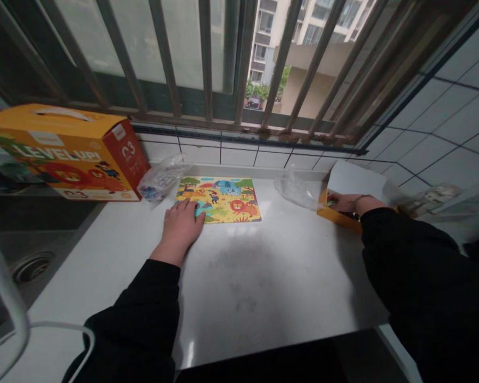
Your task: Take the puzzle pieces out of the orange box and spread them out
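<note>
A colourful picture board (223,199), printed with lions, an elephant and trees like a child's jigsaw puzzle, lies flat on the white counter. My left hand (181,223) rests on its lower left corner, fingers laid out flat and the thumb along the near edge. Over at the right, my right hand (345,203) reaches into a small yellow box (339,217) whose white-lined lid (353,178) stands raised behind. Its fingers are drawn together, with a small greenish bit at their tips that I cannot make out. The box's inside is mostly hidden.
A large orange "LEVEL UP!" carton (64,154) stands at the left, beside a clear bag (163,178) with small pieces in it. Another crumpled clear bag (297,189) touches the yellow box. A sink (34,266) and white cable (59,324) are at left; window bars (207,64) rise behind.
</note>
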A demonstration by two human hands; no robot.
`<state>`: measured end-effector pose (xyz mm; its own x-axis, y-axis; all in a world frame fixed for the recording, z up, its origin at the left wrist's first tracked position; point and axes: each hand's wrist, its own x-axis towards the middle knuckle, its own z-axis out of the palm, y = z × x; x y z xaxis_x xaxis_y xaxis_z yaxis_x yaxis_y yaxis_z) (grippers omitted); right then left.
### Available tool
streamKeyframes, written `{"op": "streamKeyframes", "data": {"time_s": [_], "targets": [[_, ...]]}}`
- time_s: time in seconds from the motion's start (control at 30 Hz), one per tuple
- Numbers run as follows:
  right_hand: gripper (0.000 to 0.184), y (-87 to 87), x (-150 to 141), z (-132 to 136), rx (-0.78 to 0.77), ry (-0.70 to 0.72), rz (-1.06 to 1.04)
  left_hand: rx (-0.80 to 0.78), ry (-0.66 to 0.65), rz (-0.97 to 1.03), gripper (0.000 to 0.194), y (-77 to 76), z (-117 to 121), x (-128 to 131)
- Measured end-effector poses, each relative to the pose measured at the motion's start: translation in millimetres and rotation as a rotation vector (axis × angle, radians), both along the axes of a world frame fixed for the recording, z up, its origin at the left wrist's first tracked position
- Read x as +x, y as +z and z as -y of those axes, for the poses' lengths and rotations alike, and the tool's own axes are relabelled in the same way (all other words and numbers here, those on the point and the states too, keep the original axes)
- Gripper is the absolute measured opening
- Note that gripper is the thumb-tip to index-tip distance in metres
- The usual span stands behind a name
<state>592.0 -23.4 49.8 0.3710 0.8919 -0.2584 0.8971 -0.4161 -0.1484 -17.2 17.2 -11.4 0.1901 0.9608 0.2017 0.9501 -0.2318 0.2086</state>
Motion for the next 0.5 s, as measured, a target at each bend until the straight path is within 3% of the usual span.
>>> {"op": "streamKeyframes", "data": {"time_s": [0.1,0.23,0.5], "targets": [[0.062,5.7,-2,3,-0.117,-0.033,-0.009,-0.008,-0.003,0.019,0.052,0.9,0,0],[0.071,3.8,-4,7,-0.132,-0.044,0.038,-0.022,-0.005,0.038,0.052,3.3,1,1],[0.047,0.9,2,17,0.018,0.054,0.078,-0.021,-0.003,0.009,0.053,6.0,3,2]]}}
